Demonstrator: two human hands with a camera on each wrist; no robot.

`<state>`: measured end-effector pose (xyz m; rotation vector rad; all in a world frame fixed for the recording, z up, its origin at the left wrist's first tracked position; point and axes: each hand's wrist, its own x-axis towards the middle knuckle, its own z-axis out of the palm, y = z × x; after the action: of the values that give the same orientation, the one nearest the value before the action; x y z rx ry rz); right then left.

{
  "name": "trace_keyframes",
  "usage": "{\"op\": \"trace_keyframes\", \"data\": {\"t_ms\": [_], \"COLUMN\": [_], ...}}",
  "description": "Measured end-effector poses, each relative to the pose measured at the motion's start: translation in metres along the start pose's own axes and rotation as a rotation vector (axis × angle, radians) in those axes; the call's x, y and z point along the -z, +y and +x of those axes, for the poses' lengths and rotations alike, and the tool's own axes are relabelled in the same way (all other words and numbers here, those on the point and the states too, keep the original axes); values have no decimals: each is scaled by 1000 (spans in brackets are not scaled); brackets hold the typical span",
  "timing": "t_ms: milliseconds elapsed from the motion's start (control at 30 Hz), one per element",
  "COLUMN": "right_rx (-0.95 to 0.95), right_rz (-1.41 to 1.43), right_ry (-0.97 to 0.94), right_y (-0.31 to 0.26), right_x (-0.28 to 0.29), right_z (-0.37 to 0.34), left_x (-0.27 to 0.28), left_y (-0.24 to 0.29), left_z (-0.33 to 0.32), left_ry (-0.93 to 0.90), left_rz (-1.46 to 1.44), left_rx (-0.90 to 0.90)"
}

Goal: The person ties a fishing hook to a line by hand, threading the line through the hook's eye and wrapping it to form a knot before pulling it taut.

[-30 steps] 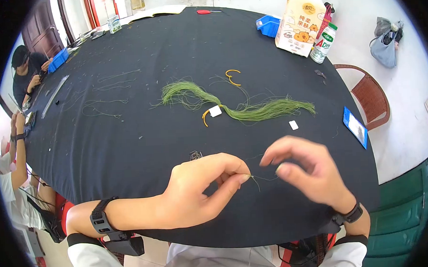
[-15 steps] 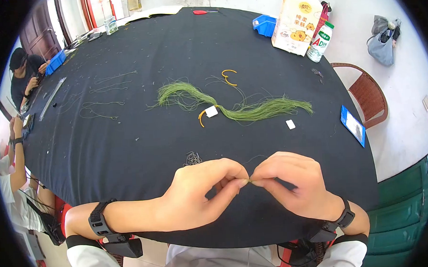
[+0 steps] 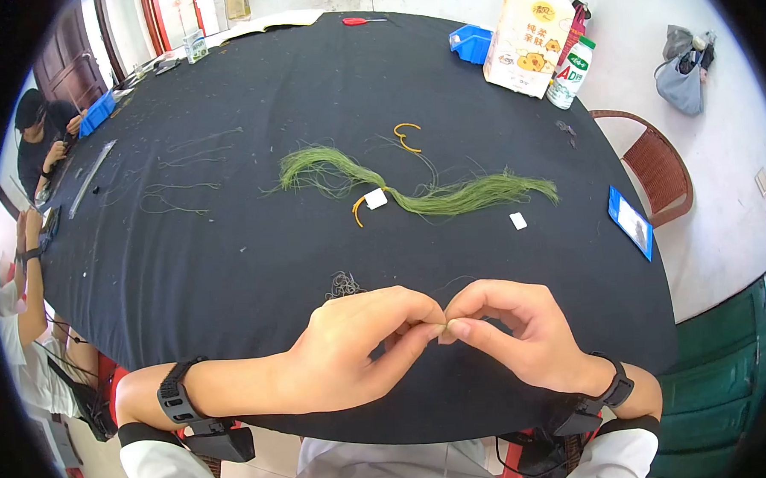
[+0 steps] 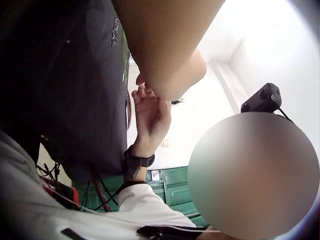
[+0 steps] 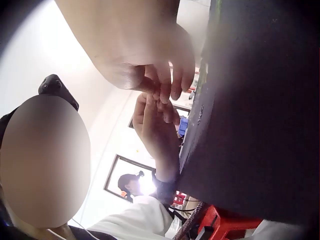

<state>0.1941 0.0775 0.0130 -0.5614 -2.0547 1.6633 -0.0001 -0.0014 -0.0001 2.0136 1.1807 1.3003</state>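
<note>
Fingertip to fingertip, my left hand [image 3: 349,347] and right hand [image 3: 537,335] meet over the near side of the black-covered table. Thumb and index finger of each hand pinch a thin green thread at one spot, mostly hidden by the fingertips. A fine stretch of the thread [image 3: 458,280] arcs out behind the right fingers. Just past the left hand lies a small heap of dark, wiry pieces [image 3: 344,283]. Farther off is a long bundle of green threads [image 3: 450,200], bound at its middle, with a white tag [image 3: 375,198] on it.
Yellow ring pieces [image 3: 408,138] and a white square [image 3: 518,221] lie around the bundle. Loose strands [image 3: 180,190] spread at left. A blue packet [image 3: 631,222] is at the right edge; a tissue pack [image 3: 528,40] and bottle [image 3: 571,74] stand behind. Other people sit at left.
My right hand, apart from the thread a second ago with its fingers spread, has moved left to the left fingertips and now pinches there. The left hand keeps its pinch.
</note>
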Motion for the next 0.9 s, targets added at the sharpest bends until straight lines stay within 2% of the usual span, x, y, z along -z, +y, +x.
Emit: {"op": "trace_keyframes", "data": {"t_ms": [67,267,367,467,500,600,633,733,900], "right_rx": [-21,-67,-47,-78,-96,-103,-97,-83,-45], "right_rz": [58,292,364,536,597,588,540,392,68], "right_ry": [-5,35,16,-20,-36,-96,-82,-43,3], "right_y": [0,-2,-4,-7,-7,-5,-5,-6,-3], "right_x": [0,6,12,11,11,16,17,19,7], "right_z": [0,1,3,4,4,3,3,3,-1], "left_x": [-1,-2,0,-3,-3,-4,-4,-4,2], "left_y": [-1,-2,-8,-11,-8,-16,-15,8,-1], "left_z": [1,0,1,0,-1,2,3,8,8], "left_ry": [8,67,0,-39,-60,-97,-75,93,78], "left_rz": [28,19,46,-39,-52,157,273,393,313], "left_rx": [-34,42,-12,20,80,-193,-233,-54,-321]}}
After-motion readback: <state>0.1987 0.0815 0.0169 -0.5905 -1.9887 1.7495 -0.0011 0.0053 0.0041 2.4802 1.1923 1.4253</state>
